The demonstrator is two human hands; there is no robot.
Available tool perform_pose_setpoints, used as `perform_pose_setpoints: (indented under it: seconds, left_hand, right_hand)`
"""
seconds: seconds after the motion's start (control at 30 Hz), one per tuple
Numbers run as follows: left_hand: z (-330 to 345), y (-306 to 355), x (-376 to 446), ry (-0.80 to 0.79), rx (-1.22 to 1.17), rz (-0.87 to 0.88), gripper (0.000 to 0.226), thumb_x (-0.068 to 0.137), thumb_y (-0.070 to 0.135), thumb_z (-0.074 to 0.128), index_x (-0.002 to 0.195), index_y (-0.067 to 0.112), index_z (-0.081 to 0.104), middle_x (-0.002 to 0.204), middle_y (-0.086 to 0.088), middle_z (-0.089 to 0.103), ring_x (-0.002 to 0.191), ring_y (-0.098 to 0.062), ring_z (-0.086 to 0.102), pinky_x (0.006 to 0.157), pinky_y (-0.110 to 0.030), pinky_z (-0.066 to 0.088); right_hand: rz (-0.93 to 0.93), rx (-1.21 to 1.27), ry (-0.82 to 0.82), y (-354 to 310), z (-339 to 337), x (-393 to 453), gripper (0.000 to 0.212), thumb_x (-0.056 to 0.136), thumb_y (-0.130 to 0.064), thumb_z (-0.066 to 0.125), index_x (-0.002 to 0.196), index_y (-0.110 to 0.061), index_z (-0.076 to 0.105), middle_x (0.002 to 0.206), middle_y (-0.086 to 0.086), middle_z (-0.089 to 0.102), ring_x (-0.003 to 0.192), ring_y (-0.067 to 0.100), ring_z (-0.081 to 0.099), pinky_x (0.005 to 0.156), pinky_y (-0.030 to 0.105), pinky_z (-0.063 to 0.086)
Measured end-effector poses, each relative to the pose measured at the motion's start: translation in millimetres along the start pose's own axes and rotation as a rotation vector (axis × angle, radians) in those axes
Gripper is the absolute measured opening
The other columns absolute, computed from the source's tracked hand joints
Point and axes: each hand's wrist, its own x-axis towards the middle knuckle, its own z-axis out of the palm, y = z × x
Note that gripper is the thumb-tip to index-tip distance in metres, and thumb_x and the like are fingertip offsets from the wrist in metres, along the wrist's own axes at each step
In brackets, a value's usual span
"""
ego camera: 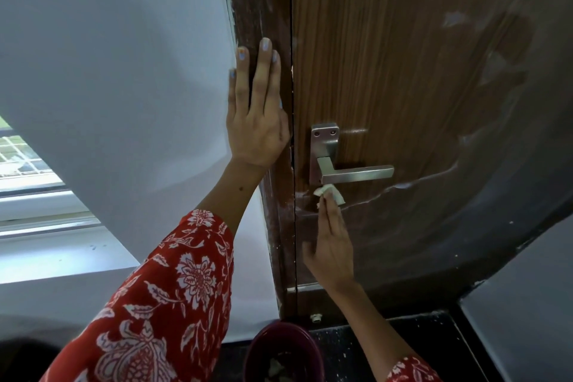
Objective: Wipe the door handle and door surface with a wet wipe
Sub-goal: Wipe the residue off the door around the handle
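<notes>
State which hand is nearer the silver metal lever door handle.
Right. The right hand, pinching a white wet wipe, is just below the silver metal lever door handle; the left hand rests flat on the dark wooden door frame.

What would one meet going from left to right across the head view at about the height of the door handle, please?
Window → white wall → left hand flat on the door frame → door handle with the right hand holding the wet wipe just beneath → streaked door.

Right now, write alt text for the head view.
A right hand presses a white wipe to a brown door just under its metal handle. The left hand rests flat on the door frame.
</notes>
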Motion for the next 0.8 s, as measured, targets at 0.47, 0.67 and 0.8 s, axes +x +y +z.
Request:
perform_pose_setpoints:
  seconds: [0.47, 0.67, 0.8]
  left_hand:
    - [-1.3, 1.2, 0.9, 0.004, -0.018, 0.006, 0.063, 0.079, -0.002, 0.051, 0.139, 0.000, 0.034, 0.141, -0.021, 0.047, 0.135, -0.038, 0.026, 0.116, -0.043, 0.020]
    - [-1.8, 1.4, 1.3, 0.014, -0.027, -0.004, 0.061, 0.080, -0.003, 0.048, 0.139, 0.000, 0.033, 0.140, -0.021, 0.047, 0.139, -0.034, 0.021, 0.116, -0.043, 0.019]
    - [-1.8, 3.1, 0.9, 0.020, -0.029, -0.007, 0.060, 0.081, -0.002, 0.049, 0.139, 0.001, 0.034, 0.139, -0.020, 0.048, 0.137, -0.036, 0.025, 0.116, -0.043, 0.020]
  right_hand:
    - [-0.155, -0.025, -0.001, -26.5, 7.3, 8.3, 0.082, 0.073, -0.004, 0.068, 0.145, -0.005, 0.029, 0.153, 0.008, 0.026, 0.140, 0.021, 0.022, 0.111, 0.034, 0.024]
    - [-0.025, 0.073, 0.165, -55.9, 8.2, 13.3, 0.078, 0.075, -0.002, 0.067, 0.144, -0.003, 0.030, 0.153, 0.007, 0.022, 0.139, 0.022, 0.022, 0.106, 0.041, 0.038]
    - [-0.142, 0.094, 0.162, -69.4, 11.0, 16.3, 0.072, 0.079, -0.008, 0.069, 0.142, -0.002, 0.034, 0.149, 0.010, 0.031, 0.138, 0.024, 0.026, 0.110, 0.036, 0.029]
